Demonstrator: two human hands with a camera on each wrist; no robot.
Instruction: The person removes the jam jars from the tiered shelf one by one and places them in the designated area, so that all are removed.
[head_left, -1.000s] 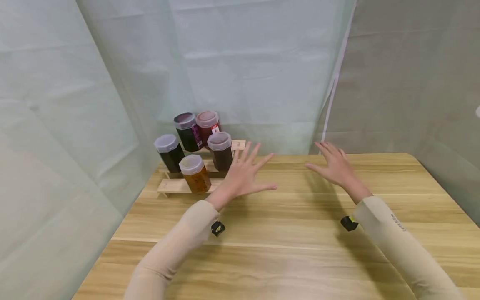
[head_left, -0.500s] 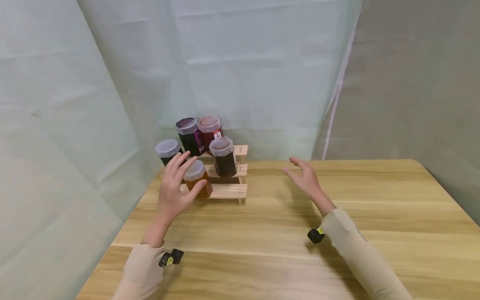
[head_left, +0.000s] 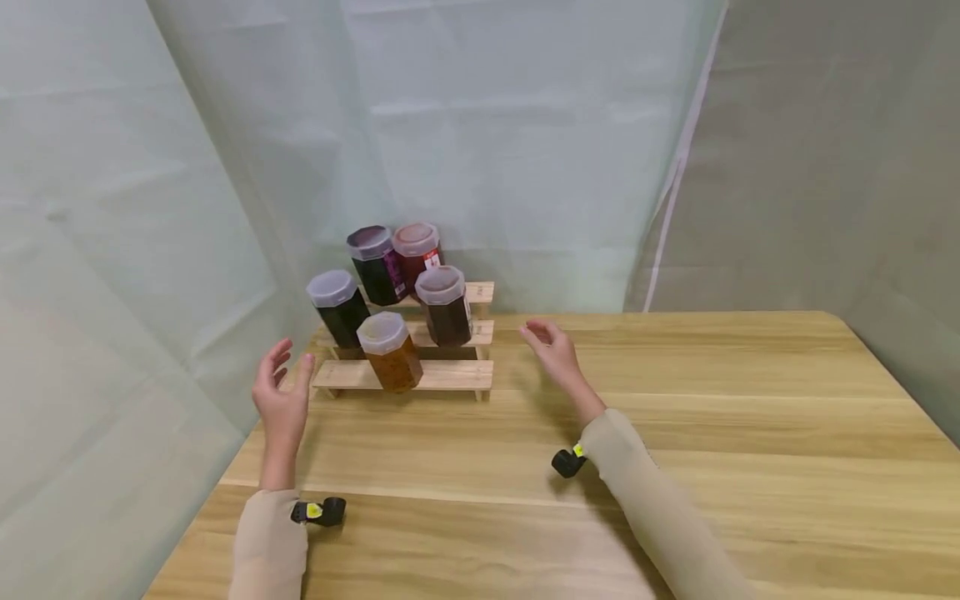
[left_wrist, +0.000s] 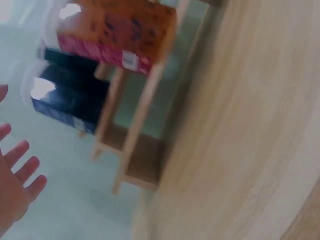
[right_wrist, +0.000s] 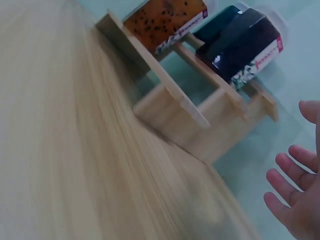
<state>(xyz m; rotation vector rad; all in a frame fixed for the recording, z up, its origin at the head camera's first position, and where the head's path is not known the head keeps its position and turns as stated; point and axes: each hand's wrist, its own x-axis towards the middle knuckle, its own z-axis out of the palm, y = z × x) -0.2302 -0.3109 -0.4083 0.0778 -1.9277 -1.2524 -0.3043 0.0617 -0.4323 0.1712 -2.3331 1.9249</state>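
Toward the far left of the desk (head_left: 450,533) is a three-tier wooden rack (head_left: 457,377) holding five lidded jars. The lowest shelf bears an amber jar (head_left: 395,367); the middle one, a black jar (head_left: 345,321) at left and a dark brown jar (head_left: 448,325) at right; the top, a purple-labelled jar (head_left: 377,282) just beside a red jar (head_left: 410,268). Near the rack's left end, apart from it, is the left hand (head_left: 281,396), its fingers released and loosely bent. Near the right end, also apart, the right hand (head_left: 557,357) has its fingers released and softly curved. Beige sleeves (head_left: 270,542) cover both forearms, with a small black camera (head_left: 333,512) at each wrist. Pale sheeting (head_left: 525,150) hangs behind the desk.
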